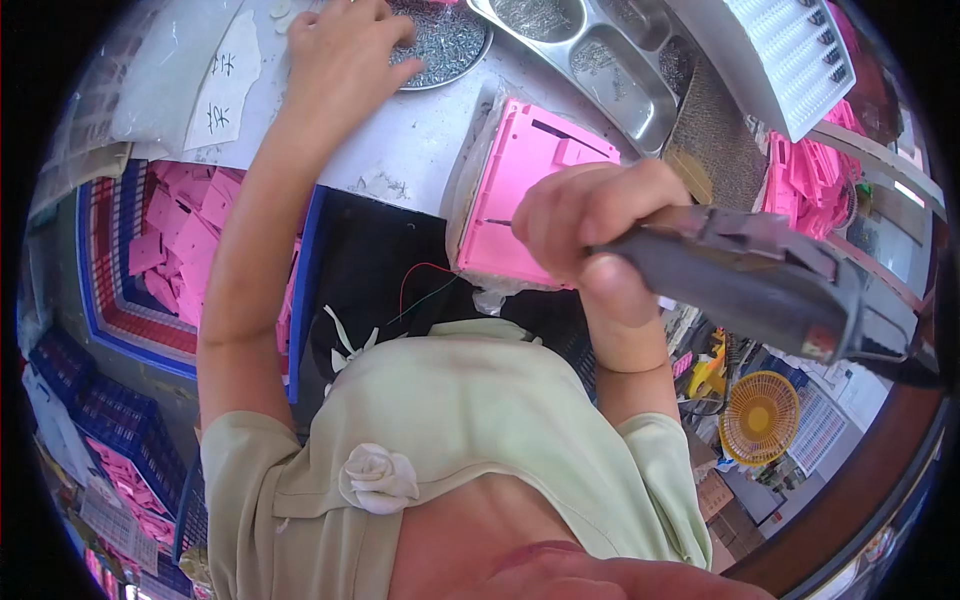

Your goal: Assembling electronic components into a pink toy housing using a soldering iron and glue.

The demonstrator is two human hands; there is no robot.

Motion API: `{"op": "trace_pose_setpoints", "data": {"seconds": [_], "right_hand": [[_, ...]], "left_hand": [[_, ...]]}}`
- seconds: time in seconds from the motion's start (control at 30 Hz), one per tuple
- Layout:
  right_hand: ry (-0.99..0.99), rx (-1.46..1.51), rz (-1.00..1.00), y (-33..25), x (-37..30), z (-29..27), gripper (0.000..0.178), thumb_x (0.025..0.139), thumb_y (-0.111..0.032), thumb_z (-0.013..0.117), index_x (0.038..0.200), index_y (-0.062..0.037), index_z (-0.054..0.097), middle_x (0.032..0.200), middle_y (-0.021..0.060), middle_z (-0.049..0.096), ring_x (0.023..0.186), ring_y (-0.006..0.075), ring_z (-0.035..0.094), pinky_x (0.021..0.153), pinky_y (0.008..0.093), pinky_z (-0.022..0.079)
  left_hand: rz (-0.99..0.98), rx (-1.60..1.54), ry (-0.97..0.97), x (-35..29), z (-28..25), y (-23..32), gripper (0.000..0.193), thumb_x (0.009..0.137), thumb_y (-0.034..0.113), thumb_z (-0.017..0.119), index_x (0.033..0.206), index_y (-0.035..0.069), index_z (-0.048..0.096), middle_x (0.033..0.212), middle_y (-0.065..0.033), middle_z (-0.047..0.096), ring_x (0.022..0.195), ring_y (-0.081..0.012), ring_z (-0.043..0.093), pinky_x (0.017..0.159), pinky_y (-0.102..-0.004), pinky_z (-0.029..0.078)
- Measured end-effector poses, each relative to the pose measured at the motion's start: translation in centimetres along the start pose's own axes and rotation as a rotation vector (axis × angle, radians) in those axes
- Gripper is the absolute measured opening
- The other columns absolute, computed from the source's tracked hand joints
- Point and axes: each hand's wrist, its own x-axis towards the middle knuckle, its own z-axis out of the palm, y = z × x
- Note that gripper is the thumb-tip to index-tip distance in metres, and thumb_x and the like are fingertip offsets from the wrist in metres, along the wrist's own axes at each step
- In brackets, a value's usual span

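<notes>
My right hand [600,220] is closed around a dark grey electric screwdriver [740,275]. Its thin bit points left, with the tip over the lower left part of a pink plastic panel [520,180]; I cannot tell whether it touches. The panel lies in a plastic-wrapped holder [462,215] at the table's near edge. At the top, my left hand [345,50] is at the left rim of a round metal dish [455,75] full of small screws. Its thumb and fingers are apart, nothing visible between them, and some fingertips are cut off by the picture's edge.
A metal tray [640,110] with compartments holds small metal parts, right of the dish. A white box [770,60] stands at the upper right, near piled pink parts [815,175]. Left below the table, a blue crate [95,270] holds pink pieces. A yellow basket [760,415] sits lower right.
</notes>
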Motion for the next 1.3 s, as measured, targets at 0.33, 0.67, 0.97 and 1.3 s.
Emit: {"op": "trace_pose_setpoints", "data": {"seconds": [0.33,0.67,0.97,1.3], "right_hand": [[-0.096,-0.244,-0.053,2.7,-1.2,0.4,0.024,0.073,-0.001,0.077,0.087,-0.0059,0.059,0.062,0.0046,0.058,0.049,0.0200,0.056,0.048,0.0321,0.045],[-0.058,-0.024,-0.069,0.5,-0.3,-0.4,0.023,0.090,-0.013,0.073,0.098,-0.0076,0.052,0.060,0.0026,0.053,0.048,0.0181,0.050,0.048,0.0328,0.044],[-0.021,0.018,-0.106,-1.6,-0.7,0.6,0.029,0.093,-0.027,0.074,0.099,-0.0101,0.050,0.058,0.0007,0.052,0.045,0.0165,0.049,0.046,0.0342,0.043],[0.012,-0.006,-0.048,-0.9,-2.9,1.2,0.032,0.094,-0.030,0.075,0.095,-0.0108,0.050,0.057,0.0014,0.052,0.045,0.0168,0.050,0.049,0.0356,0.046]], "left_hand": [[-0.067,0.297,0.002,-0.3,2.2,-0.9,0.027,0.088,0.022,0.074,0.109,0.004,0.073,0.099,-0.0050,0.067,0.101,-0.0222,0.063,0.091,-0.0455,0.042],[0.180,-0.524,-0.086,-7.0,-1.5,5.6,0.015,0.079,0.010,0.078,0.090,0.006,0.069,0.090,-0.0061,0.065,0.089,-0.0275,0.060,0.088,-0.0409,0.042],[0.280,-0.507,-0.036,-9.1,-1.2,8.1,0.025,0.074,0.010,0.081,0.096,0.008,0.070,0.092,-0.0035,0.064,0.088,-0.0259,0.060,0.090,-0.0445,0.040],[0.314,-0.517,-0.214,-8.0,-2.7,8.3,0.036,0.072,0.010,0.077,0.108,0.007,0.072,0.123,-0.0058,0.068,0.125,-0.0285,0.055,0.107,-0.0555,0.034]]}}
